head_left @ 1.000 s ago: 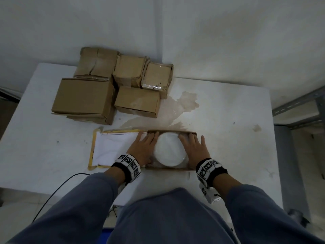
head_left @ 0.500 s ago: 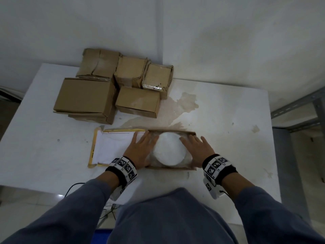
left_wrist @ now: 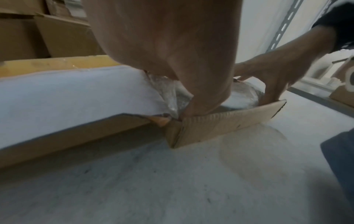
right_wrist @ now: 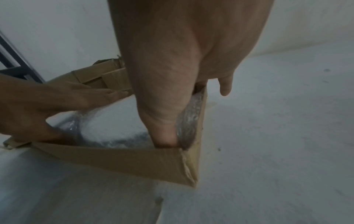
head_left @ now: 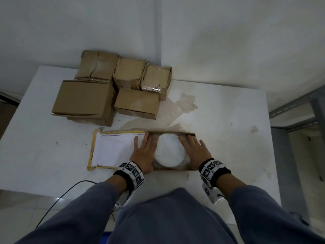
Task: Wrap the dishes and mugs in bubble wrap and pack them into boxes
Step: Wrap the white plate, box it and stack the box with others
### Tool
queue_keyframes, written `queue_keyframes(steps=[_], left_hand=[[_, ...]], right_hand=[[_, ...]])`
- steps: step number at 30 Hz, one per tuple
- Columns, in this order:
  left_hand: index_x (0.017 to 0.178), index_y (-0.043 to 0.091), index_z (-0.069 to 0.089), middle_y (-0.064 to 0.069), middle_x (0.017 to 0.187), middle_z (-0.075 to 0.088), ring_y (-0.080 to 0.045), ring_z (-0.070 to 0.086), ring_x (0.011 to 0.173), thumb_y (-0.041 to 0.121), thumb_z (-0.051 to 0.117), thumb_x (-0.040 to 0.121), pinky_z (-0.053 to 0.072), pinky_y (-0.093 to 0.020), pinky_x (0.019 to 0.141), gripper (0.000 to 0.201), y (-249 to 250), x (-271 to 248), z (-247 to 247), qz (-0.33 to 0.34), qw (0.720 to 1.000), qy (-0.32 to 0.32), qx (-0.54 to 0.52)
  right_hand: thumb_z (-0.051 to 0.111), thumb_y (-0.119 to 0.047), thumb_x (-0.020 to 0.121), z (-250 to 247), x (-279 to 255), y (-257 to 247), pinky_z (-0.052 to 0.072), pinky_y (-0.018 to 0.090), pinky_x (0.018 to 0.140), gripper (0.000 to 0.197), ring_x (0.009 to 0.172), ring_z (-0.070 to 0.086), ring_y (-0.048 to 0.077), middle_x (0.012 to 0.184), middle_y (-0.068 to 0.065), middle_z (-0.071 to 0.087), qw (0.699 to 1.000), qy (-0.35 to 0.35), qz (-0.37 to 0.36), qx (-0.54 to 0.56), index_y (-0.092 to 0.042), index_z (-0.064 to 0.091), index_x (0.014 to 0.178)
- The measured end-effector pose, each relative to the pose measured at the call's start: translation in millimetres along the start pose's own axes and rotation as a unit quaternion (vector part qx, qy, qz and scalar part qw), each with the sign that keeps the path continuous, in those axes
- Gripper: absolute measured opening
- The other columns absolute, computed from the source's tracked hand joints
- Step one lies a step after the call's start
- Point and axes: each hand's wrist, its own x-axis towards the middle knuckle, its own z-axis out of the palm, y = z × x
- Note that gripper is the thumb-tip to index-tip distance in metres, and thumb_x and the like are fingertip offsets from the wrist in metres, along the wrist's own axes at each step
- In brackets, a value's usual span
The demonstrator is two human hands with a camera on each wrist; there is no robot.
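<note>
Seating the wrapped dish (head_left: pixel 169 150) in the open box (head_left: pixel 173 169) near the tabletop's (head_left: pixel 228 138) front edge. Left hand (head_left: pixel 143 155) and right hand (head_left: pixel 195 150) lie flat-fingered either side of it, tucking bubble wrap down, gripping nothing. Judged next: fold the lid (head_left: pixel 112 150), lying open to the left, over and close it.

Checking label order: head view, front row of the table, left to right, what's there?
White-lined open lid flap → left hand → round white bubble-wrapped dish in the shallow cardboard box → right hand → bare white tabletop.
</note>
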Motion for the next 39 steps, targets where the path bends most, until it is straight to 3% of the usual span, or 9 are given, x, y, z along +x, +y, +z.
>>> queue_keyframes(steps=[6, 10, 17, 22, 27, 31, 34, 37, 39], left_hand=[[0.154, -0.001, 0.018, -0.020, 0.161, 0.019, -0.032, 0.015, 0.150, 0.047, 0.047, 0.088, 0.002, -0.073, 0.111, 0.087, -0.3, -21.5, 19.0, -0.018, 0.997, 0.068, -0.042], [0.155, 0.001, 0.018, -0.017, 0.163, 0.014, -0.033, 0.015, 0.150, 0.063, 0.028, 0.088, -0.011, -0.067, 0.112, 0.091, 4.5, -33.1, 39.6, -0.013, 0.997, 0.067, -0.043], [0.153, 0.003, 0.018, -0.016, 0.161, 0.020, -0.030, 0.011, 0.149, 0.077, 0.033, 0.082, -0.008, -0.064, 0.114, 0.104, 12.6, -27.3, 52.7, -0.044, 0.993, 0.056, -0.094], [0.155, 0.010, -0.012, -0.008, 0.162, -0.020, -0.022, -0.027, 0.145, 0.080, 0.017, 0.078, -0.025, -0.063, 0.109, 0.108, 13.0, -23.9, 52.0, -0.056, 0.992, 0.040, -0.110], [0.158, 0.023, -0.002, -0.007, 0.163, -0.020, -0.021, -0.018, 0.150, 0.063, 0.030, 0.089, -0.003, -0.058, 0.118, 0.086, 2.5, -45.2, 51.9, -0.046, 0.958, 0.148, -0.243], [0.137, 0.018, 0.047, -0.018, 0.148, 0.027, -0.039, 0.036, 0.131, 0.037, 0.070, 0.083, 0.037, -0.056, 0.102, 0.062, -20.3, -78.5, 58.1, -0.296, 0.829, 0.312, -0.358], [0.122, 0.006, 0.044, -0.022, 0.133, 0.036, -0.043, 0.047, 0.114, 0.026, 0.080, 0.077, 0.048, -0.049, 0.092, 0.061, -35.8, -81.9, 62.0, -0.444, 0.693, 0.245, -0.513], [0.125, 0.005, 0.047, -0.019, 0.121, 0.058, -0.037, 0.063, 0.101, 0.041, 0.087, 0.067, 0.059, -0.040, 0.066, 0.079, -48.4, -69.5, 82.5, -0.469, 0.493, 0.146, -0.718], [0.123, 0.006, 0.053, -0.014, 0.115, 0.065, -0.029, 0.068, 0.091, 0.037, 0.088, 0.063, 0.058, -0.033, 0.060, 0.075, -55.0, -59.1, 97.8, -0.454, 0.421, 0.155, -0.770]], right_hand=[[0.066, -0.051, 0.084, -8.8, -20.9, -7.4, 0.010, 0.051, 0.122, 0.101, 0.148, 0.018, 0.030, 0.159, 0.017, 0.016, 0.999, -0.035, -0.007, -0.021, -0.010, 0.007, 0.155], [0.046, -0.040, 0.098, 1.4, -33.4, -19.4, -0.002, 0.057, 0.121, 0.088, 0.153, -0.002, 0.029, 0.164, 0.017, -0.005, 0.995, -0.082, 0.024, -0.054, -0.005, -0.011, 0.155], [0.031, -0.040, 0.101, 18.6, -35.5, -22.0, -0.005, 0.062, 0.118, 0.081, 0.152, -0.011, 0.028, 0.164, 0.014, -0.015, 0.995, -0.081, 0.044, -0.034, -0.006, -0.020, 0.153], [0.031, -0.041, 0.100, 21.5, -35.4, -22.1, -0.008, 0.063, 0.115, 0.081, 0.152, -0.011, 0.028, 0.164, 0.014, -0.013, 0.996, -0.065, 0.048, -0.039, -0.006, -0.019, 0.153], [0.066, -0.033, 0.084, 24.9, -43.8, -14.1, 0.017, 0.067, 0.116, 0.090, 0.149, 0.022, 0.035, 0.161, 0.021, 0.021, 0.999, 0.042, 0.016, -0.011, 0.001, 0.021, 0.154], [0.057, -0.024, 0.091, 28.9, -60.1, -11.7, 0.020, 0.051, 0.119, 0.071, 0.145, 0.030, 0.034, 0.160, 0.017, 0.024, 0.984, 0.125, 0.099, 0.076, -0.008, 0.027, 0.154], [0.052, -0.018, 0.094, 33.3, -66.2, -18.6, 0.050, 0.045, 0.092, 0.060, 0.117, 0.055, 0.038, 0.148, 0.018, 0.037, 0.969, 0.097, 0.143, 0.175, -0.016, 0.034, 0.151], [0.049, -0.011, 0.097, 33.5, -64.9, -27.1, 0.050, 0.039, 0.076, 0.058, 0.093, 0.061, 0.039, 0.119, 0.017, 0.051, 0.961, 0.075, 0.118, 0.238, -0.015, 0.032, 0.152], [0.049, -0.010, 0.097, 34.2, -63.4, -31.4, 0.050, 0.039, 0.076, 0.057, 0.092, 0.061, 0.039, 0.121, 0.017, 0.049, 0.967, 0.059, 0.103, 0.223, -0.014, 0.034, 0.151]])
